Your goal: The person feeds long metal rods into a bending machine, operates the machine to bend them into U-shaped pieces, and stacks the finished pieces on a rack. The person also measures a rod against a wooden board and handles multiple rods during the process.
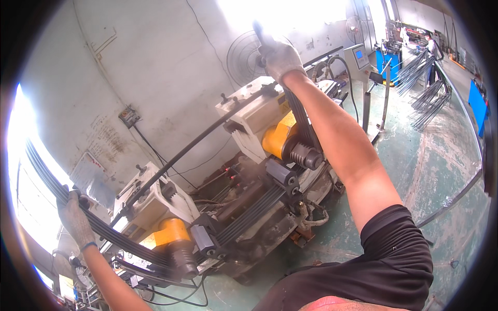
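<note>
A bundle of long dark metal rods (254,212) lies across a bending machine (174,199), its two ends curving upward. My left hand (75,218), in a pale work glove, is closed round the rods at the far left. High up at centre, my gloved right hand (280,59) grips their other end, and a dark tip sticks out above the fist. Beside each bend sits a yellow block (171,231) with a ridged dark roller (182,259); the second ridged roller (306,155) is below my right forearm. Finger details are partly washed out by glare.
A dark bar (192,147) runs across the machine's top. Behind my right hand stands a round fan (244,59). A control panel (359,56) is farther right. Beyond it, a person (431,49) stands by piles of thin rods (430,98). Cables (179,300) hang at lower left.
</note>
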`<state>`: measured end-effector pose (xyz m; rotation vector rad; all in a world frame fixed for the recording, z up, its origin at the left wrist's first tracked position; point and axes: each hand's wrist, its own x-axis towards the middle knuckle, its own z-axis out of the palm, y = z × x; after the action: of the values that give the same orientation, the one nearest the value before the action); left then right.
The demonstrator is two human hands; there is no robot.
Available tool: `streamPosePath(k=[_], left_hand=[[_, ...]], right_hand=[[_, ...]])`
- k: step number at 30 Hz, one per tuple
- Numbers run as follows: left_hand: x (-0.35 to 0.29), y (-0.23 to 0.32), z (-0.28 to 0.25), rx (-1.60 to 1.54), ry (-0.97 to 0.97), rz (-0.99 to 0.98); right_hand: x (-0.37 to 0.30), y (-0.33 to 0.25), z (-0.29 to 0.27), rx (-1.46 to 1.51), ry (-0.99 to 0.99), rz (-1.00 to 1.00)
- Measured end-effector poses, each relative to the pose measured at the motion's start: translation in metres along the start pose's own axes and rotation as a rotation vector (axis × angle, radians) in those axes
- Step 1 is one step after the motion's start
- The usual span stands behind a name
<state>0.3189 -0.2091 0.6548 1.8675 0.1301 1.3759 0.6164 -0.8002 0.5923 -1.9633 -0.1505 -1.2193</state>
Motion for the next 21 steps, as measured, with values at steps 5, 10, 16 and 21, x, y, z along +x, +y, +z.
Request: streamPosePath(k=[5, 10, 16, 21], left_hand=[[0.004, -0.007, 0.000, -0.008, -0.001, 0.024], [0.005, -0.014, -0.010, 0.002, 0.021, -0.036], [-0.014, -0.040, -0.022, 0.121, 0.024, -0.081], [-0.035, -0.053, -0.025, 0.134, -0.001, -0.156]], right_hand=[[0.001, 0.000, -0.001, -0.010, 0.021, -0.018], [-0.006, -0.017, -0.013, 0.054, -0.034, 0.121], [-0.005, 0.022, -0.009, -0.397, -0.094, -0.156], [-0.020, 0.059, -0.001, -0.200, -0.006, -0.025]])
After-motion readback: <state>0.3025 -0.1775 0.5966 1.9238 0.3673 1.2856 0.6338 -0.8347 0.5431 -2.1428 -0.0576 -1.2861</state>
